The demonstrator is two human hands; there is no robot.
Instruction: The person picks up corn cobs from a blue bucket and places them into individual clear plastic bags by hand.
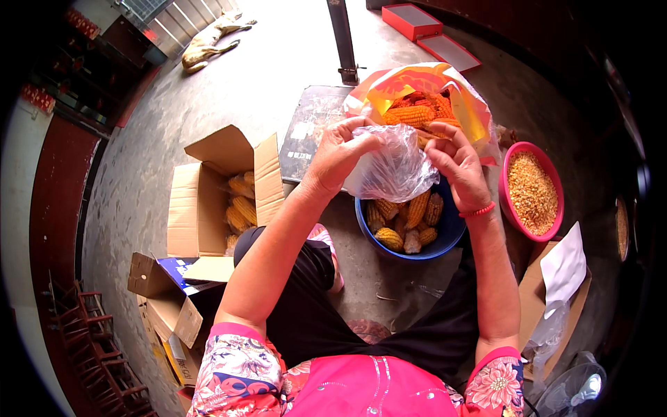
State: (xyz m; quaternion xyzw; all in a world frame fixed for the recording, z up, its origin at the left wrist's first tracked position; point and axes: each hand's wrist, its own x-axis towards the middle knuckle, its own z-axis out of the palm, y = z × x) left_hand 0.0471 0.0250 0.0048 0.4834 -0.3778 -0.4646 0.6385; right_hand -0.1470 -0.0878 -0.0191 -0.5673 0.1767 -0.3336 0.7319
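A clear plastic bag (399, 163) is stretched between my two hands, above a blue basin (445, 247) of corn cobs (410, 219). My left hand (340, 156) pinches the bag's left edge between thumb and fingers. On the other side, my right hand (458, 163), with a red bracelet at its wrist, has thumb and fingers closed on the bag's right edge. Just beyond both hands stands an open orange and white sack (479, 104) filled with orange corn cobs (410, 116). The bag hides part of the basin's far rim.
An open cardboard box (184, 208) with bagged cobs stands left, with more cartons (163, 313) nearer me. Right are a pink basin (545, 233) of loose kernels and a carton (531, 306). Farther off are a black post (342, 38), red boxes (413, 21) and a lying dog (208, 45).
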